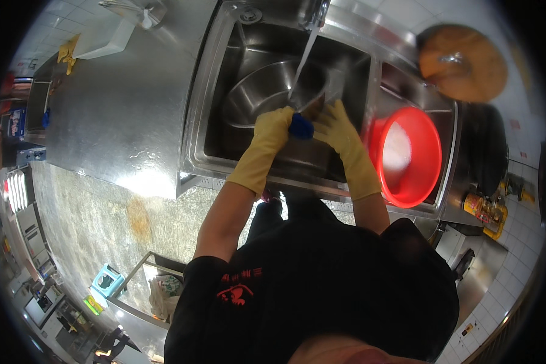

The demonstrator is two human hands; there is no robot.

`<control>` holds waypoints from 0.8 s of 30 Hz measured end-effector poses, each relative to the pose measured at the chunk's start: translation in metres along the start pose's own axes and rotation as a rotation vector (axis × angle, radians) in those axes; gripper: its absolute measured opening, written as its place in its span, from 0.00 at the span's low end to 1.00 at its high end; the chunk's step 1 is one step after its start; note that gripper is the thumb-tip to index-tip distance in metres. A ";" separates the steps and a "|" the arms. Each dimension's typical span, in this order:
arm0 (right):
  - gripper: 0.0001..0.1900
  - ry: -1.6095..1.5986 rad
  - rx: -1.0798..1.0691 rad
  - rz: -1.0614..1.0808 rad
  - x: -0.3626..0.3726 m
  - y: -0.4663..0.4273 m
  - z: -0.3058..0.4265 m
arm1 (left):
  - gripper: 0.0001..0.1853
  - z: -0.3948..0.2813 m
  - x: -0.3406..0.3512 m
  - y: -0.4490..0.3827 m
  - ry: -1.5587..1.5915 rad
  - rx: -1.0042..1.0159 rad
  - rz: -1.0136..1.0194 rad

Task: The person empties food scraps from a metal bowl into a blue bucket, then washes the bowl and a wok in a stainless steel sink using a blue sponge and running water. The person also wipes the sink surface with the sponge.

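Observation:
My left hand (273,126), in a yellow rubber glove, is closed at a small dark-blue object (301,127), perhaps a handle or a pad. A thin, partly brown piece (313,104) juts up beside it, blurred, so I cannot tell if the two are joined. My right hand (336,127), in a matching glove, has its fingers spread at the blue object's right side. Both hands are over the steel sink (291,157). Beyond them a metal basin (250,100) lies tilted in the sink. A water stream (304,61) runs from the faucet (316,16) down toward the left hand.
A red plastic tub (418,159) with white suds stands in the right-hand sink. Left of the sink extends a steel counter (118,109) with a white container (104,38) at its back. A round wooden board (464,63) is at the back right. A blue stool (107,282) stands on the floor behind.

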State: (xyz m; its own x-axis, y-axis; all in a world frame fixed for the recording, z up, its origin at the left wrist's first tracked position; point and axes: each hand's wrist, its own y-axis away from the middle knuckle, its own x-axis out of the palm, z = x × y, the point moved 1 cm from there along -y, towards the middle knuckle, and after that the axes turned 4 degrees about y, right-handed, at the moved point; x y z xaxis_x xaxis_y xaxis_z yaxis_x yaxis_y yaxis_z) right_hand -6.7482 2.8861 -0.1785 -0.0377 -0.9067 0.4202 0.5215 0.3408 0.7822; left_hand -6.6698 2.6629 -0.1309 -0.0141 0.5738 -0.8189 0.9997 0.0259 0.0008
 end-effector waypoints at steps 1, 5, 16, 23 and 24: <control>0.45 0.006 0.010 -0.005 0.001 -0.005 0.002 | 0.10 -0.001 0.009 0.003 0.045 0.087 -0.068; 0.37 -0.060 0.142 -0.032 -0.005 -0.029 -0.013 | 0.12 0.003 0.039 0.010 -0.035 0.140 0.051; 0.19 -0.018 0.287 -0.324 0.000 -0.104 -0.085 | 0.29 0.023 0.033 0.043 0.374 -0.055 0.009; 0.11 -0.074 0.223 -0.385 -0.045 -0.114 -0.070 | 0.30 0.063 -0.009 0.116 0.904 -0.785 -0.440; 0.11 -0.083 0.218 -0.341 -0.055 -0.108 -0.070 | 0.29 0.066 -0.021 0.128 1.183 -0.883 -0.557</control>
State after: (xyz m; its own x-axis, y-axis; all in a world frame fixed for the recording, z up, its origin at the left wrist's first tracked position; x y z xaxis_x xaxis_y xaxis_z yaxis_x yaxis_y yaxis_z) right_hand -6.7429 2.8818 -0.3185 -0.2507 -0.9566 0.1487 0.2752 0.0769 0.9583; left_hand -6.5402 2.6000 -0.1519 -0.7918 0.6076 0.0631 0.5418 0.6509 0.5318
